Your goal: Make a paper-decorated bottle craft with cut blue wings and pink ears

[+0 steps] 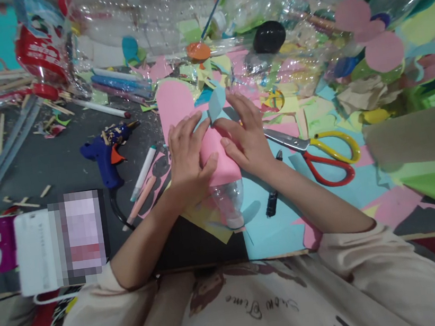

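A clear plastic bottle (227, 196) wrapped in pink paper (221, 165) lies with its capped end towards me. My left hand (189, 153) grips the wrapped part from the left, thumb on top. From the right, my right hand (249, 138) holds it, thumb against the pink paper. A small light-blue paper leaf (217, 104) sticks up by my index fingertips at the far end; whether they pinch it I cannot tell. Beyond my left hand lies a round-ended pink paper piece (173, 102). Light-blue paper (262, 232) is spread under the bottle and my right forearm.
Scissors (305, 143) with yellow and red handles and a black pen (273, 201) lie right. A blue glue gun (107, 159), a white marker (143, 172) and a phone (85, 228) are left. Plastic bottles and paper scraps crowd the back.
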Action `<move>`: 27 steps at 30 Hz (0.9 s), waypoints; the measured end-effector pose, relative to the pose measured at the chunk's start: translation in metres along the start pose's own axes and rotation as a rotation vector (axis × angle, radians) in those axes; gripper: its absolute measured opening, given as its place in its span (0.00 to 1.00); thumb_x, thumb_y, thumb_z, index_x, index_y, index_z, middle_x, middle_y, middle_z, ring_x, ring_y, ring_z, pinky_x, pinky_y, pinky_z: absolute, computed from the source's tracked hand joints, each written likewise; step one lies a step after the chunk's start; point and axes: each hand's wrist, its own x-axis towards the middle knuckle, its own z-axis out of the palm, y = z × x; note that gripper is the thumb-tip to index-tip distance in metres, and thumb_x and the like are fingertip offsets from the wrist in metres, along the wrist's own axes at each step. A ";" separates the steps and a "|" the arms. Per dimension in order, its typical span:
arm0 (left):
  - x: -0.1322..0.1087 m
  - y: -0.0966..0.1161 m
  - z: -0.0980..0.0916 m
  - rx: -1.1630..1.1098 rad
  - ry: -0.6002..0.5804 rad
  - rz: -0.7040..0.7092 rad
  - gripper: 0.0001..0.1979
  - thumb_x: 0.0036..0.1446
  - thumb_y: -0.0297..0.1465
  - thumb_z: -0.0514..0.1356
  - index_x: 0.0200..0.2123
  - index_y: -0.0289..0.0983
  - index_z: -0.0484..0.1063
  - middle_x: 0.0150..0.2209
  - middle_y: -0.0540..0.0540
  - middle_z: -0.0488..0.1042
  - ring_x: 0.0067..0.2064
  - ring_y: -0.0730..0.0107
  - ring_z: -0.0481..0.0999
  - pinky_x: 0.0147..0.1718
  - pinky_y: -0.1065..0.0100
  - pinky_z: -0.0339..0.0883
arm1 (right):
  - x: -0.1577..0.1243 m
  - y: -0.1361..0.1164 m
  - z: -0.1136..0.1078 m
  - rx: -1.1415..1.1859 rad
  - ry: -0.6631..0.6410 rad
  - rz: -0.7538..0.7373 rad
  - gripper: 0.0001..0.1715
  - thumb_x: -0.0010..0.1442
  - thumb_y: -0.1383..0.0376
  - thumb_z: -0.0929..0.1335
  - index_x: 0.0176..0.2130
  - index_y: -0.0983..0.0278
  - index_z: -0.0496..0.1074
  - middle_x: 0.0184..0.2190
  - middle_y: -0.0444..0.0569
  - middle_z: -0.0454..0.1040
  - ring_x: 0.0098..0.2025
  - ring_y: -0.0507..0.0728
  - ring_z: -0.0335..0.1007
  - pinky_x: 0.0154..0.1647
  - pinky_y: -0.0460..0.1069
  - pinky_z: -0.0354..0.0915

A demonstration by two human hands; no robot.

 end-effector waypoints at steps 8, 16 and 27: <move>0.000 -0.001 -0.003 -0.063 -0.058 -0.049 0.30 0.65 0.52 0.42 0.65 0.50 0.54 0.66 0.45 0.60 0.68 0.55 0.57 0.68 0.48 0.42 | -0.001 0.000 0.002 -0.011 0.009 0.002 0.24 0.69 0.50 0.52 0.56 0.50 0.65 0.67 0.48 0.55 0.70 0.65 0.51 0.68 0.72 0.50; 0.000 -0.005 0.000 -0.078 -0.129 -0.038 0.35 0.64 0.55 0.40 0.68 0.47 0.48 0.71 0.42 0.50 0.71 0.50 0.47 0.69 0.44 0.34 | -0.002 0.003 0.002 -0.026 -0.018 0.046 0.30 0.67 0.45 0.53 0.58 0.53 0.64 0.67 0.51 0.55 0.70 0.66 0.48 0.68 0.72 0.48; 0.001 -0.007 -0.001 -0.106 -0.144 -0.037 0.34 0.63 0.55 0.40 0.69 0.50 0.47 0.72 0.43 0.45 0.72 0.48 0.43 0.68 0.42 0.37 | -0.002 -0.001 0.000 0.007 -0.048 0.078 0.27 0.66 0.46 0.55 0.56 0.52 0.67 0.65 0.51 0.60 0.69 0.66 0.51 0.67 0.71 0.51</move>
